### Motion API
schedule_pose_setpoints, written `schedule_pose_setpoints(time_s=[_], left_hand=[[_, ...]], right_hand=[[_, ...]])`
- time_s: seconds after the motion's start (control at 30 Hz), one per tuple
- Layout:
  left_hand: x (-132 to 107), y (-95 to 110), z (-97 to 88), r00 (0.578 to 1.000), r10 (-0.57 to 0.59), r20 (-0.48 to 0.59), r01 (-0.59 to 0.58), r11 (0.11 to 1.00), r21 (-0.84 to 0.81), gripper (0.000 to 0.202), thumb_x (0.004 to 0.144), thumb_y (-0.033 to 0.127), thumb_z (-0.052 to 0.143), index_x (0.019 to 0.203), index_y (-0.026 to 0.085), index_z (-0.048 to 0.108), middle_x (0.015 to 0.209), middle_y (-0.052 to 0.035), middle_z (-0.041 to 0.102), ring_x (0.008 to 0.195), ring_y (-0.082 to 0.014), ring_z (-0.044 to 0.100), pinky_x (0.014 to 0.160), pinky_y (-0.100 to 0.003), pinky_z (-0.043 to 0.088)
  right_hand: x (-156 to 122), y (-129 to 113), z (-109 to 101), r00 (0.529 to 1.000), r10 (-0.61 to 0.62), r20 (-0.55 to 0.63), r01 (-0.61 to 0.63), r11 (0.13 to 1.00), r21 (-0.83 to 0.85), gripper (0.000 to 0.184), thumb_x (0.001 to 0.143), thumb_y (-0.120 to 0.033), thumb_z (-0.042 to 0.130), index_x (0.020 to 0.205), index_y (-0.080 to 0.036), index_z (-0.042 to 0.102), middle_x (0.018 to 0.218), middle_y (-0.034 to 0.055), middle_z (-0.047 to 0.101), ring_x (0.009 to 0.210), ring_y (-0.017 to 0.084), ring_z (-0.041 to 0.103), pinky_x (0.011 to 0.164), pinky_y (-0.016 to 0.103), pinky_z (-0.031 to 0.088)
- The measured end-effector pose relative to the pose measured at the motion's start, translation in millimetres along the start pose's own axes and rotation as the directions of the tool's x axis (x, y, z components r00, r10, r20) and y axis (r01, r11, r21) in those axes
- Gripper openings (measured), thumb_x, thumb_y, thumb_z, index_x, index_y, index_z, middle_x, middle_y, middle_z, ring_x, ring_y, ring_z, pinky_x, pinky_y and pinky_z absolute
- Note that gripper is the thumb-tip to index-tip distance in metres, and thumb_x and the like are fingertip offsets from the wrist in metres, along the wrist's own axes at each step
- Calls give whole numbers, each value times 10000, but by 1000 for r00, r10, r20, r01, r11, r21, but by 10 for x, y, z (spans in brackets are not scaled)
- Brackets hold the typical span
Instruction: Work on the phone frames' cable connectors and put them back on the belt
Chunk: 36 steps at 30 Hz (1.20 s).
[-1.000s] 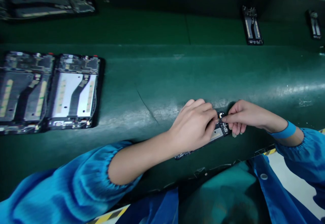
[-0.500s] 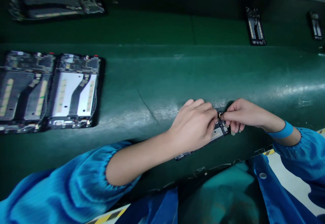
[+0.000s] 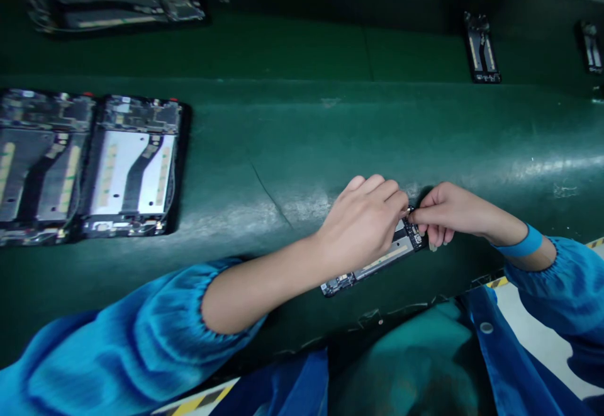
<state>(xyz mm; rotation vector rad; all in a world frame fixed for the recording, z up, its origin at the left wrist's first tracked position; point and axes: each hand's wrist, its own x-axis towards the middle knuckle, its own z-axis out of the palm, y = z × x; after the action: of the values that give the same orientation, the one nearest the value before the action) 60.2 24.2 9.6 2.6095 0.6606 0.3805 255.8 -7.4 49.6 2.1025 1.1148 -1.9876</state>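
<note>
An opened phone [image 3: 384, 258] with bare circuit parts lies aslant on the green surface in front of me, partly covered by my left hand [image 3: 361, 227]. That hand arches over the phone with its fingers curled, and the fingertips meet at the phone's far right end. My right hand [image 3: 438, 214] is at the same end, thumb and forefinger pinched together close to the left fingertips, the other fingers curled below. Whatever the two pinches hold is too small and hidden to make out. A blue band [image 3: 521, 243] circles my right wrist.
Two opened phones [image 3: 136, 164] lie side by side at the left. Another opened phone [image 3: 117, 4] rests at the back left, and a smaller-looking phone [image 3: 482, 51] at the back right. The green mat [image 3: 283, 139] has a dark crack. Yellow-black tape [image 3: 202, 400] marks the floor below the near edge.
My left hand has shifted slightly up and away from me, so more of the phone shows beneath it. My right hand keeps its pinch almost in place. The view has shifted a little.
</note>
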Motion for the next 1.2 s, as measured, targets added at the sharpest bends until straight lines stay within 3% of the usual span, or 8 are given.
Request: schedule_pose_setpoints(time_s=[0.13,0.23,0.37,0.53,0.73,0.9,0.97,1.2], left_hand=[[24,10,44,1000,10,-12,-9,997,76,187,972,157,488,862,165,639,882,-76,658,804,-231,517,711,-386,335],[2,23,23,998,10,-64,0,989,148,206,990,206,485,889,162,660,866,-83,659,812,-249,530,704,-404,346],[-169,86,-68,986,90,-142,-55,971,231,253,1013,322,518,1023,162,714,1037,-110,709,957,-288,587,773,-433,399],[-408,84,-106,989,148,-18,-144,979,146,529,952,528,628,1370,204,650,1453,-144,594,1309,-398,528,1067,-589,391],[-395,-87,-108,975,212,63,-217,973,85,538,956,539,621,1415,259,614,1600,-107,457,1448,-400,430,1205,-659,266],[-381,-118,-111,970,232,66,-238,966,104,550,994,550,541,1456,255,567,1619,-115,429,1478,-389,392,1208,-656,243],[-386,-120,-98,973,221,71,-228,968,108,564,994,560,531,1470,258,552,1626,-116,417,1489,-388,376,1211,-655,230],[-389,-132,-74,978,198,68,-203,976,77,599,971,583,559,1465,243,556,1624,-146,409,1488,-408,373,1202,-676,239]], right_hand=[[-5,20,58,996,-43,-80,35,994,-106,367,832,-283,630,481,-197,563,396,-4,559,360,97,524,386,193,406],[-28,82,98,937,-253,-240,171,933,-317,452,835,-315,643,438,-207,456,372,-46,401,384,78,383,396,235,255],[-164,209,61,850,-471,-235,423,877,-228,375,963,-378,574,650,-187,657,616,-12,572,579,115,508,536,255,378],[-387,352,158,581,-719,-382,680,686,-259,291,1055,-310,502,1033,-220,777,856,41,654,803,161,611,741,303,494],[-397,508,420,383,-903,-197,631,411,-658,167,1026,-209,552,1036,-180,716,909,77,732,761,190,591,720,359,491],[-368,595,349,420,-900,-117,350,280,-894,300,1001,-281,579,718,-201,640,657,44,613,629,186,511,606,365,383],[-333,589,297,451,-888,-89,393,287,-873,368,1010,-284,558,651,-209,582,604,23,556,592,170,481,586,354,358],[-50,503,199,435,-818,-376,576,573,-583,439,1047,-330,451,619,-238,490,574,21,510,574,173,498,627,335,417]])
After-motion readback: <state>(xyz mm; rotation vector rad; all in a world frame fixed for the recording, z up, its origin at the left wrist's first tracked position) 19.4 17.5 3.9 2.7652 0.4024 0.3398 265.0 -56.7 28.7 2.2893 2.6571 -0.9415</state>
